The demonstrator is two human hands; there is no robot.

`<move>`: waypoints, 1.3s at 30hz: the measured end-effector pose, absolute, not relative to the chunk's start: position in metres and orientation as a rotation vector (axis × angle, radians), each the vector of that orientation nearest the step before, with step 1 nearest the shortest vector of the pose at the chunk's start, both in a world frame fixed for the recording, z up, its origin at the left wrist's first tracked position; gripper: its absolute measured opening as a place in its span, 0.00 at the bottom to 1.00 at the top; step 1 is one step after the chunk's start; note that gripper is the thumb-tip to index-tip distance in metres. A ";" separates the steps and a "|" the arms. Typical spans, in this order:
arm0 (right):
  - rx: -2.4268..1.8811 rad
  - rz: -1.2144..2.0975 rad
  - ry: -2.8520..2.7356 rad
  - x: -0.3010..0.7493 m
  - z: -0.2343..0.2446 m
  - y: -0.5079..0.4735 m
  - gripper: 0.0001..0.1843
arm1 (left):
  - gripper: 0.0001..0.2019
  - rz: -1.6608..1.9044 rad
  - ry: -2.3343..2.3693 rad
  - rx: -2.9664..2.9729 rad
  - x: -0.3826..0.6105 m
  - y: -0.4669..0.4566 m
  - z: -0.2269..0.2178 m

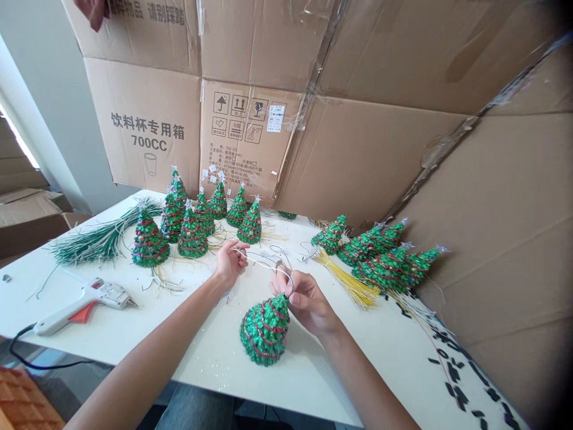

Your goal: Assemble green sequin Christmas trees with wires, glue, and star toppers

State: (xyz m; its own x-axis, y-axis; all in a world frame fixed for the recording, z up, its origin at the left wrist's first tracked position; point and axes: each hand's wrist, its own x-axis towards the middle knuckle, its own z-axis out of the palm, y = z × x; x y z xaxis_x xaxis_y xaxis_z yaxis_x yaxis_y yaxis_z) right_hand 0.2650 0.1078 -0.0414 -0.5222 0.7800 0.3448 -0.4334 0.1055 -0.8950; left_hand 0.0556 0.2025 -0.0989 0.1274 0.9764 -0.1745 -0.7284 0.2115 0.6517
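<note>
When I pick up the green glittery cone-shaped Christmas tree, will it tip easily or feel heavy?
The green glittery cone-shaped Christmas tree probably tips easily, since it narrows to a thin top. It likely feels light for its size. Its bumpy glitter ridges probably do not feel very slippery.

The white table (277, 382) carries upright glittered green Christmas trees (192, 236) at eleven o'clock, with a bundle of green wires (105, 242) beside them at ten. A hot glue gun (85, 304) lies at eight, tilted trees (385, 257) stand at two, yellow wires (344, 280) lie just beside them, and black scraps (452, 373) are scattered at four.
</note>
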 end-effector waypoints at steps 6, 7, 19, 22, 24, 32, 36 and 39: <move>-0.393 1.600 -1.447 0.266 -0.041 0.107 0.12 | 0.17 1.310 0.657 0.466 0.056 0.201 -0.097; -0.397 1.600 -1.446 0.266 -0.042 0.107 0.12 | 0.17 1.309 0.657 0.464 0.056 0.201 -0.097; -0.469 1.596 -1.435 0.268 -0.041 0.106 0.15 | 0.18 1.318 0.664 0.447 0.056 0.203 -0.099; -0.474 1.598 -1.441 0.268 -0.040 0.106 0.16 | 0.18 1.320 0.660 0.449 0.056 0.203 -0.099; -0.463 1.605 -1.451 0.268 -0.039 0.106 0.17 | 0.18 1.319 0.655 0.451 0.056 0.203 -0.098; -0.434 1.605 -1.483 0.265 -0.038 0.105 0.17 | 0.17 1.307 0.642 0.462 0.056 0.203 -0.098; -0.430 1.618 -1.480 0.265 -0.037 0.104 0.18 | 0.17 1.324 0.645 0.463 0.056 0.204 -0.099; -0.428 1.629 -1.475 0.265 -0.035 0.103 0.17 | 0.17 1.329 0.652 0.467 0.057 0.204 -0.099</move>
State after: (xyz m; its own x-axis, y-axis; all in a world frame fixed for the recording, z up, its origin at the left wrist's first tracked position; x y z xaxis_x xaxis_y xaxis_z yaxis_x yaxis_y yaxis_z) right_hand 0.2651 0.1029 -0.0353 -0.5607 0.7749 0.2919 -0.3673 0.0832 -0.9264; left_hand 0.0566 0.2038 -0.0992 0.1075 0.9800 -0.1673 -0.7320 0.1919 0.6537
